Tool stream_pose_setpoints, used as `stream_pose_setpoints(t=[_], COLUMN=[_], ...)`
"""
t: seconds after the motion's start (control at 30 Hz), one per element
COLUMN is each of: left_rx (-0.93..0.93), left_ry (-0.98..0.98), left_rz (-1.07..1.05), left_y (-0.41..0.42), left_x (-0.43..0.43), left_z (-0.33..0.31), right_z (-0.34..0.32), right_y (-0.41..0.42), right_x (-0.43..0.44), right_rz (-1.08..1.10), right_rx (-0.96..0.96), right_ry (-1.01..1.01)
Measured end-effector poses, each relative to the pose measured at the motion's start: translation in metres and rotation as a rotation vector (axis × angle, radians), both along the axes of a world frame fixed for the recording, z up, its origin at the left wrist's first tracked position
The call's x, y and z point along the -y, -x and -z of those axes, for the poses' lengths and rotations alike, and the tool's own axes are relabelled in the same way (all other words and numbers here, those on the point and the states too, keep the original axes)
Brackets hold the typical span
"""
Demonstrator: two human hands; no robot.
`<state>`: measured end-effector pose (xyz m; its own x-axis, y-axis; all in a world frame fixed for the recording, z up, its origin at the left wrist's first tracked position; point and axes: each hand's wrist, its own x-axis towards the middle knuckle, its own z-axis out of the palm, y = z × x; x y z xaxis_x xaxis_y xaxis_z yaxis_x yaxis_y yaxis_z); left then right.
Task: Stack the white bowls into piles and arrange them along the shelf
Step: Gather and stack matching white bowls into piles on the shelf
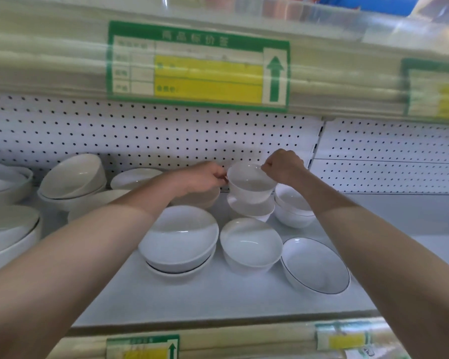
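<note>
Green and yellow price tags (143,348) sit on the front edge of the shelf (218,301), closest of all. Two bare arms reach over them into the shelf.

Next comes a row of three. On the right is a dark-rimmed bowl (315,266), tipped a little. Just beside it, in the middle, stands a plain white bowl (250,244). On the left is a short pile of wide bowls (179,239), one inside another.

Farther in, the left hand (205,177) and the right hand (283,164) both pinch the rim of a small white bowl (250,182), one on each side, fingers curled. This small white bowl is right over a tilted bowl (252,209); I cannot tell if they touch. To its right is a small pile of bowls (292,211).

Far on the left, some leaning bowls (73,177) make a messy pile, and big bowls (8,229) sit at the edge.

At the back is a white wall with little holes (140,133). Above it hangs a large green price sign (197,66), all blurry.
</note>
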<state>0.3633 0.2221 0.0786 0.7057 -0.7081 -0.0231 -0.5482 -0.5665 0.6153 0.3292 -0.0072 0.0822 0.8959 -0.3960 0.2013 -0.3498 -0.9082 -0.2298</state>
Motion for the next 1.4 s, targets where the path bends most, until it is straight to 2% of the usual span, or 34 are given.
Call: stream_pose_setpoints(t=[0.47, 0.7, 0.9, 1.1, 1.23, 1.4], left_rx=[0.019, -0.021, 0.016, 0.040, 0.015, 0.116], left_ry=[-0.089, 0.085, 0.128, 0.186, 0.255, 0.261], left_rz=[-0.017, -0.037, -0.048, -0.046, -0.051, -0.121], left_y=[0.017, 0.023, 0.029, 0.044, 0.064, 0.086], left_x=[-0.008, -0.020, -0.038, -0.056, -0.091, -0.156], left_z=[0.013, 0.002, -0.006, -0.014, -0.022, -0.028], right_z=[0.009, -0.005, -0.021, -0.042, -0.047, -0.051], right_y=[0.009, 0.011, 0.022, 0.045, 0.059, 0.066], right_x=[-0.008, -0.018, -0.044, -0.062, -0.094, -0.158], right_rz=[-0.032, -0.068, -0.012, 0.026, -0.005, -0.083], right_rx=[-0.074, 0.010, 0.019, 0.036, 0.084, 0.135], right_ry=[0.021, 0.028, 0.075, 0.020, -0.042, -0.061])
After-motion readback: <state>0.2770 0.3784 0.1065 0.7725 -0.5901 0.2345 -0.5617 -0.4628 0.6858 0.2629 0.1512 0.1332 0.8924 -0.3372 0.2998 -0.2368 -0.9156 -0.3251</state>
